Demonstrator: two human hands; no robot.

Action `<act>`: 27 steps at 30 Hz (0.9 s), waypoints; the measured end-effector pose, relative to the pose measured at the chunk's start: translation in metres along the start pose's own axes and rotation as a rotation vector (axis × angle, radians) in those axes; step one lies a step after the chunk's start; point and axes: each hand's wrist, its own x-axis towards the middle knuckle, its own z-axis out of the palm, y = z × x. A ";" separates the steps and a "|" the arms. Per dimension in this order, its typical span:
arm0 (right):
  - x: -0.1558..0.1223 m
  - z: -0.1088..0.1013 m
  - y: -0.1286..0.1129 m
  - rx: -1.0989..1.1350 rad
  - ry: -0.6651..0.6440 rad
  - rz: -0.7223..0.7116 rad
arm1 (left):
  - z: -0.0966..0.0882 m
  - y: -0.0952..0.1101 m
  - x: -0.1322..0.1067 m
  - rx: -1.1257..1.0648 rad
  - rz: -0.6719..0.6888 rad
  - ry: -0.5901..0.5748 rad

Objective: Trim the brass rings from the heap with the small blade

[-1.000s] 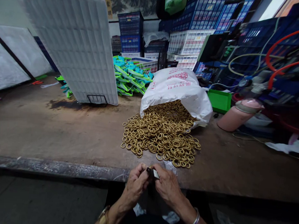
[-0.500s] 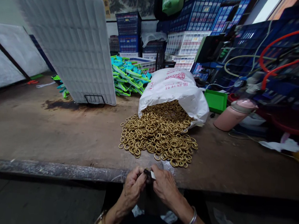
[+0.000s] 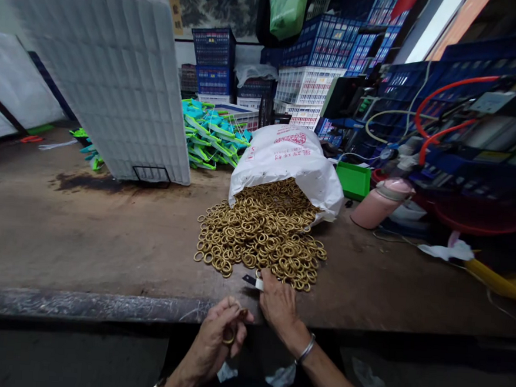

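Observation:
My left hand (image 3: 219,332) is just off the table's front edge, its fingers closed on a brass-coloured ring (image 3: 229,336). A small brownish bit also shows at its fingertips, too small to name. Over the table, my right hand (image 3: 279,304) grips a small dark flat blade with a white handle (image 3: 258,284), the blade pointing left. The right fingertips are at the near edge of a heap of brass-coloured rings (image 3: 259,235). Those rings spill from the mouth of a white woven sack (image 3: 283,151) with red print, lying on its side.
A padded white panel (image 3: 115,89) stands in a wire holder at left on the table (image 3: 104,247). Behind it lie green and turquoise plastic pieces (image 3: 213,134). A green tray (image 3: 353,181) and a pink bottle (image 3: 381,203) stand right. Stacked crates (image 3: 310,85) fill the back.
My hands have moved apart. The right one has gone forward to the ring heap with the blade, while the left stays near the table edge. The view has shifted slightly right.

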 end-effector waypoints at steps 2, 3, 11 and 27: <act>0.001 0.000 -0.001 -0.018 -0.004 0.008 | -0.002 0.002 0.001 -0.077 -0.024 -0.012; 0.002 0.000 -0.001 -0.020 -0.004 0.011 | -0.003 0.002 0.001 -0.111 -0.044 -0.015; 0.003 -0.005 0.012 0.346 -0.058 -0.018 | -0.009 0.003 0.007 -0.189 -0.043 0.127; -0.013 -0.014 -0.011 1.299 -0.444 0.072 | -0.001 0.005 0.013 0.420 0.294 0.174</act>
